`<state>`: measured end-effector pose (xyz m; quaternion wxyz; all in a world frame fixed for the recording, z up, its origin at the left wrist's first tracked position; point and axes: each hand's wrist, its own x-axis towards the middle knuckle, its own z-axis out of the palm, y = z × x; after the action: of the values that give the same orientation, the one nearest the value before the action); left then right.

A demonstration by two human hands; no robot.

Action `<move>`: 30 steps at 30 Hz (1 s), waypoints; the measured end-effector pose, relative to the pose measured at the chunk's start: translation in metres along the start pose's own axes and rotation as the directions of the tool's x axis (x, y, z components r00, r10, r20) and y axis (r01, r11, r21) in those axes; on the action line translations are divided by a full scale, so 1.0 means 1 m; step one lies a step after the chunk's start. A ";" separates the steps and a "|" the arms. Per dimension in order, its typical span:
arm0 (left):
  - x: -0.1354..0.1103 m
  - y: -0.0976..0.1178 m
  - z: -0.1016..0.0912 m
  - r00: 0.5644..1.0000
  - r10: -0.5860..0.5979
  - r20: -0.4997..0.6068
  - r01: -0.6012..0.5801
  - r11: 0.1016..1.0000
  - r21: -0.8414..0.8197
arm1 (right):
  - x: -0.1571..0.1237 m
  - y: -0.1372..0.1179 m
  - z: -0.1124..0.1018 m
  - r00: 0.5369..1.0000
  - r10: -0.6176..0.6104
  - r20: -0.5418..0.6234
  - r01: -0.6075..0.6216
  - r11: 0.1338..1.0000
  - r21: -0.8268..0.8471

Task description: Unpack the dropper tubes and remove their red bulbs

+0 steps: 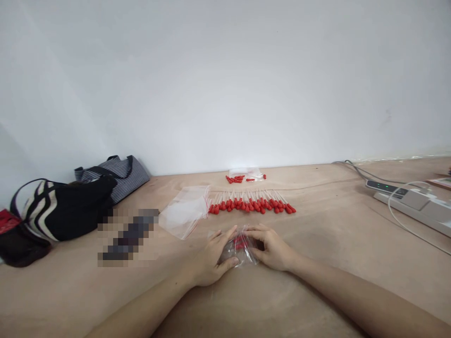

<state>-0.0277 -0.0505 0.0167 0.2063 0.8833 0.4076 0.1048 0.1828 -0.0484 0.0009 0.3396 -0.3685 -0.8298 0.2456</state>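
A small clear plastic bag (240, 248) with red-tipped droppers inside lies on the wooden table (317, 281) between my hands. My left hand (213, 256) presses its fingers together on the bag's left side. On the right side, my right hand (269, 248) grips it in the same way. Just beyond them lies a row of several red-bulbed droppers (252, 203), with their clear stems pointing away. To the left of that row sits a stack of empty clear zip bags (185, 210).
A small bag and loose red bulbs (244, 176) lie near the wall. Striped black bags (66, 206) stand at the left, beside a blurred dark object (128, 234). A power strip (408, 199) with cables lies at the right.
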 end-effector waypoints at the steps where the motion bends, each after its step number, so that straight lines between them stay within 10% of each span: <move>1: 0.000 -0.001 0.000 1.000 0.002 -0.005 -0.002 1.000 0.001 | 0.000 0.000 0.000 1.000 0.003 0.027 -0.002 1.000 -0.024; 10: 0.000 0.009 -0.007 0.998 -0.052 0.033 0.052 0.999 0.003 | 0.001 0.000 0.001 0.999 0.037 0.024 -0.035 0.997 -0.073; 20: 0.000 0.010 -0.011 0.998 -0.048 0.033 0.047 0.999 0.027 | -0.008 0.014 -0.014 0.974 0.213 0.073 -0.224 0.888 0.401; 30: 0.000 -0.004 -0.011 1.000 -0.009 -0.019 0.010 0.999 0.034 | -0.017 0.054 -0.089 0.858 0.485 -0.171 -0.270 0.709 0.652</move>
<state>-0.0348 -0.0451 0.0247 0.1878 0.8838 0.4155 0.1052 0.2811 -0.0149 0.0166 0.5144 -0.4397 -0.5424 0.4979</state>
